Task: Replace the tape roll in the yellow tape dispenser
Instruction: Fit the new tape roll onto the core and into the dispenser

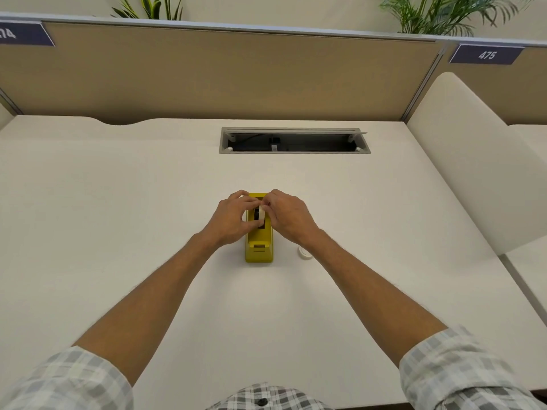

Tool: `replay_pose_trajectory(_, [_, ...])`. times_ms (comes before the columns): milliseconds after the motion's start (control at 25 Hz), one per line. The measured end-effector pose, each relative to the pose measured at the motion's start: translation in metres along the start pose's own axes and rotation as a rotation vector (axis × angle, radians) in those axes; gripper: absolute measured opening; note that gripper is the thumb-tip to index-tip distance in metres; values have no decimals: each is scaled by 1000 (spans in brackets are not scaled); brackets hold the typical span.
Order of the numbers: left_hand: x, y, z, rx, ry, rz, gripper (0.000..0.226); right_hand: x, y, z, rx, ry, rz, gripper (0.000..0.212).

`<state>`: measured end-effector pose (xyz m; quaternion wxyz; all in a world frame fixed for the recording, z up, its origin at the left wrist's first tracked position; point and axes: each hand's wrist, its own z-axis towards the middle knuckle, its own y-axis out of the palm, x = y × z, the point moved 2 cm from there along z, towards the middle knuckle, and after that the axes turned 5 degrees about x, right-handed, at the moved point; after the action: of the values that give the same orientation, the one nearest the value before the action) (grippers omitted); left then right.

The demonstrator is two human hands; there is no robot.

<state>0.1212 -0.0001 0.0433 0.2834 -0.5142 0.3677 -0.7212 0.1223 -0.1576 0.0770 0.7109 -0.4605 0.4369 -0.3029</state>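
Note:
The yellow tape dispenser (259, 250) stands on the white desk (148, 202) in front of me, cutter end toward me. A pale tape roll (261, 216) sits edge-up in its black slot. My left hand (231, 218) grips the dispenser's left side, thumb and fingers at the roll. My right hand (285, 216) pinches the roll's top from the right. A second white tape roll (305, 253) lies flat on the desk just right of the dispenser, partly hidden under my right wrist.
An open grey cable tray (294, 141) is set into the desk behind the dispenser. A tan partition (222, 75) closes off the back, and a white side divider (473, 161) stands at the right.

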Motion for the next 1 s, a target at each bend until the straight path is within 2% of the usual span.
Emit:
replay_pose_trajectory(440, [4,-4,-2,16,-10,-30,42,3,5,7,-72,-18,12,17])
replay_pose_trajectory(600, [4,-2,-9,-33,-74,-167,36,3,4,8,-85,-28,0,16])
replay_pose_trajectory(1000, [8,-3,-10,47,-149,-213,38,3,3,5,-95,-30,13,18])
